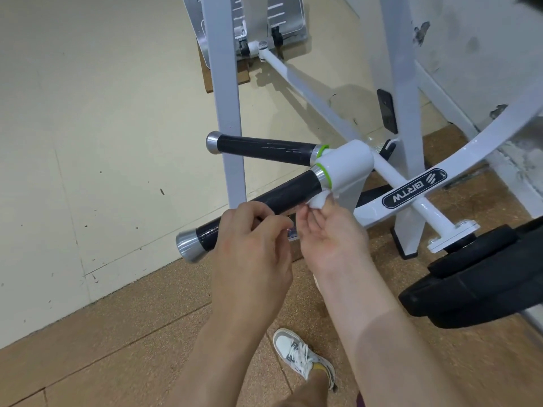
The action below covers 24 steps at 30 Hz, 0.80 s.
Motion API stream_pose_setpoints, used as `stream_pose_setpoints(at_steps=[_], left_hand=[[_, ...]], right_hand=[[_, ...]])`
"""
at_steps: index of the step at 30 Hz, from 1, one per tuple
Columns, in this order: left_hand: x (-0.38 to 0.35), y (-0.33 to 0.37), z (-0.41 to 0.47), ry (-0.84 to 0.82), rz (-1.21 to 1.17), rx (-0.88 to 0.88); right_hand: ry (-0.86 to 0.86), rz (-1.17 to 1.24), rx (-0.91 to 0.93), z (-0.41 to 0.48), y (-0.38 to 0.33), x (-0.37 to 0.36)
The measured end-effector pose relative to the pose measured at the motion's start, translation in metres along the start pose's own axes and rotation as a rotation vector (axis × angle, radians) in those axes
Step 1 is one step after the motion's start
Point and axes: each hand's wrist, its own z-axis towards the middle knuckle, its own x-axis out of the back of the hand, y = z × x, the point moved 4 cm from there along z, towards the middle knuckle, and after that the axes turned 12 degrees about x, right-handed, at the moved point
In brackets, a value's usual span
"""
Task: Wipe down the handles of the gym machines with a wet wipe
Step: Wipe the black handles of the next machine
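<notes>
One wipe (318, 201) at the lower handle (282, 195) — its cap (188, 248) points lower-left.

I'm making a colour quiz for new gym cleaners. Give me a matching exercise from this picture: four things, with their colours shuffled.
Things:
1. wet wipe
2. end cap of the near handle
3. ring at that handle's base
4. pad on the right

Colours:
a. silver
b. black
c. white
d. green

Pairs: 1-c, 2-a, 3-d, 4-b.
</notes>
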Motion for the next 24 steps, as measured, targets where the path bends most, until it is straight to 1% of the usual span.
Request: stream_pose_setpoints(at_steps=[3,6,11,14,17,19,21,23,24], left_hand=[[0.001,-0.001,0.0,-0.008,-0.032,-0.033],[0.005,-0.006,-0.001,-0.016,-0.075,-0.032],[0.008,-0.005,-0.001,-0.006,-0.05,-0.012],[0.008,-0.001,0.003,-0.104,-0.14,-0.021],[0.01,0.001,0.007,-0.234,-0.258,0.007],[0.013,0.002,0.009,-0.226,-0.254,0.026],[0.012,0.003,0.011,-0.202,-0.214,0.049],[0.011,0.005,0.013,-0.191,-0.199,0.067],[0.009,0.005,0.014,-0.193,-0.203,0.073]], right_hand=[[-0.023,-0.012,0.098,-0.01,-0.01,0.011],[0.005,-0.026,0.16,-0.018,-0.014,0.016],[0.051,0.012,0.108,-0.013,-0.001,-0.004],[0.045,-0.104,0.225,-0.023,-0.011,0.001],[0.021,-0.283,0.468,-0.026,-0.036,0.012],[0.012,-0.419,0.585,-0.021,-0.046,0.011],[0.023,-0.496,0.588,-0.014,-0.037,0.011],[0.03,-0.495,0.581,-0.011,-0.021,0.005],[0.044,-0.511,0.609,-0.011,-0.015,0.003]])
